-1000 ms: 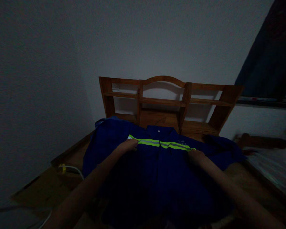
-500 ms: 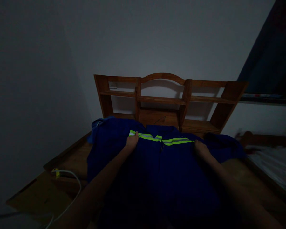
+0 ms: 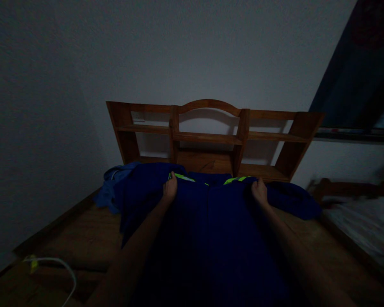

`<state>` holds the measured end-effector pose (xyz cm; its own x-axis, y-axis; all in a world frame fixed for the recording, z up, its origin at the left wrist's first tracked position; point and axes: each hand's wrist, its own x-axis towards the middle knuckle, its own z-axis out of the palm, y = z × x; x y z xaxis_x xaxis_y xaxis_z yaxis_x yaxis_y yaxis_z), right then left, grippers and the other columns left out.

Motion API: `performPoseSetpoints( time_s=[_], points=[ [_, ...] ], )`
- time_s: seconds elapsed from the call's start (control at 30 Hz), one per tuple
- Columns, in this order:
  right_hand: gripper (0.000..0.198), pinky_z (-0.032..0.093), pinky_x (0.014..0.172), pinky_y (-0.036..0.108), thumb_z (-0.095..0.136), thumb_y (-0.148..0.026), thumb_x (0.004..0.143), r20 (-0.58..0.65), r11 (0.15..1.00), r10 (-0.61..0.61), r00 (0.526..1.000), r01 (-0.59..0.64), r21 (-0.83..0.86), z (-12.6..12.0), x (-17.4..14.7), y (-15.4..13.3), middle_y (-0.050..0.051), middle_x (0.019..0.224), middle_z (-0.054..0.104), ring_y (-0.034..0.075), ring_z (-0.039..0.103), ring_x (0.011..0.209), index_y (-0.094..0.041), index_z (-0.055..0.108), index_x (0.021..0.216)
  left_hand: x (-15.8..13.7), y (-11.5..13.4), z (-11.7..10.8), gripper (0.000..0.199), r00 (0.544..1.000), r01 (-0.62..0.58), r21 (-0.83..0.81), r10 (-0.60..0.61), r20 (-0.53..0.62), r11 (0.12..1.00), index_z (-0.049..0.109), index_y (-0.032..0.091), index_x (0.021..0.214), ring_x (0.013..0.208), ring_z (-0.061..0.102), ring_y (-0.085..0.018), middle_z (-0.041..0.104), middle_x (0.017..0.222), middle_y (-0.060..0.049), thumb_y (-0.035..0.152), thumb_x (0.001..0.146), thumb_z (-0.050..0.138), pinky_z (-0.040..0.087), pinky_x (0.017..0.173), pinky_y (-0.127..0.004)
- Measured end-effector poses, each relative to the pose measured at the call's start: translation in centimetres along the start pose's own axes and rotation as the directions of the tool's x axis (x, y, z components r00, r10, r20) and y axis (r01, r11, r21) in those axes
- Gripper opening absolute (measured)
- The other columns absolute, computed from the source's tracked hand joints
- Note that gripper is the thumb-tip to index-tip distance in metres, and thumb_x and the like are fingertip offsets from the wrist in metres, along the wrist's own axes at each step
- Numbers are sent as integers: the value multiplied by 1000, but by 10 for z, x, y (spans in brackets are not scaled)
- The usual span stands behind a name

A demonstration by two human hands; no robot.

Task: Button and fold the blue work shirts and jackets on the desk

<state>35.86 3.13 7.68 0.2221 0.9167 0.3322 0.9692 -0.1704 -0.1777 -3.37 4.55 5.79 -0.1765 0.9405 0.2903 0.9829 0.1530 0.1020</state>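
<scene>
A dark blue work jacket (image 3: 208, 230) with a yellow-green and silver reflective stripe (image 3: 238, 179) spreads over the wooden surface in front of me. My left hand (image 3: 170, 187) is closed on the jacket's cloth at the left end of the stripe, thumb uppermost. On the other side, my right hand (image 3: 260, 192) grips the cloth near the stripe's right end. Between the hands the cloth is raised into a fold that partly covers the stripe. The sleeves lie out to both sides. Deep shadow hides the jacket's lower part.
Behind the jacket stands a wooden shelf unit (image 3: 208, 137) against the wall. Lighter blue cloth (image 3: 107, 194) lies at the left. A white cable (image 3: 62, 262) curves at lower left. At right are a bed with pale bedding (image 3: 368, 226) and a dark curtain (image 3: 345, 76).
Both hands have lifted the chest cloth, so the reflective stripe now tips back and shows less. The camera view has shifted, and more light blue cloth shows at the left.
</scene>
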Motion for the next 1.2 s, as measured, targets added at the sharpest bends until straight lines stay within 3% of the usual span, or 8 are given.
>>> performPoseSetpoints(
  time_s=[0.23, 0.33, 0.43, 0.57, 0.7, 0.8, 1.0, 1.2],
  points=[
    [19, 43, 76, 30, 50, -9, 74, 254, 988, -131, 958, 148, -49, -32, -32, -14, 17, 89, 64, 23, 62, 84, -8, 64, 87, -7, 17, -35, 29, 987, -93, -20, 95, 129, 995, 57, 9, 109, 109, 51, -28, 56, 111, -19, 11, 82, 44, 43, 87, -35],
    [21, 41, 78, 35, 47, -14, 79, 222, 981, -168, 960, 185, -55, -49, -60, -50, 18, 96, 62, 26, 60, 91, -10, 63, 93, -30, 45, -49, 27, 978, -207, -125, 207, -11, 970, 59, 12, 106, 112, 49, -26, 54, 115, -17, 17, 85, 43, 40, 91, -34],
    [26, 40, 78, 31, 41, -22, 85, 84, 964, -263, 961, 260, 53, -59, -84, -97, 12, 97, 63, 24, 59, 92, -17, 59, 103, -56, 76, -40, 25, 948, -301, -423, 317, -32, 855, 64, 15, 94, 92, 59, -20, 63, 96, -11, 31, 86, 46, 44, 80, -28],
    [24, 39, 73, 26, 40, -31, 87, -50, 893, -268, 962, 268, 360, -36, -101, -124, 7, 88, 64, 20, 59, 84, -21, 59, 98, -68, 91, -4, 27, 916, -124, -792, 376, 141, 598, 64, 13, 82, 66, 61, -15, 63, 71, -5, 39, 80, 56, 45, 58, -22],
    [19, 40, 67, 24, 45, -29, 81, -19, 670, -239, 971, 179, 720, 9, -97, -108, 5, 83, 64, 17, 58, 75, -19, 60, 86, -60, 82, 19, 23, 849, 35, -907, 466, 249, 421, 62, 10, 79, 56, 58, -11, 62, 67, -2, 32, 72, 66, 46, 50, -21],
    [25, 39, 55, 21, 40, -31, 81, 50, 617, -238, 970, 111, 779, 29, -90, -96, 3, 71, 62, 13, 55, 60, -17, 60, 87, -54, 77, 21, 24, 786, 174, -947, 542, 298, 269, 61, 9, 78, 58, 57, -10, 62, 67, -2, 19, 61, 75, 47, 53, -20],
    [31, 28, 37, 19, 40, -34, 77, 209, 543, -338, 918, 8, 840, 34, -80, -95, -1, 52, 54, 8, 39, 36, -13, 62, 86, -50, 78, 21, 26, 756, 234, -937, 558, 342, 258, 59, 8, 77, 55, 56, -9, 60, 65, 0, 12, 57, 76, 47, 54, -22],
    [28, 24, 36, 18, 54, -34, 71, 288, 525, -441, 850, -16, 851, 33, -85, -95, 0, 52, 57, 6, 37, 37, -11, 66, 81, -49, 76, 17, 15, 731, 233, -928, 578, 364, 289, 61, 8, 75, 55, 54, -9, 57, 61, 0, 20, 70, 68, 47, 57, -23]
  ],
)
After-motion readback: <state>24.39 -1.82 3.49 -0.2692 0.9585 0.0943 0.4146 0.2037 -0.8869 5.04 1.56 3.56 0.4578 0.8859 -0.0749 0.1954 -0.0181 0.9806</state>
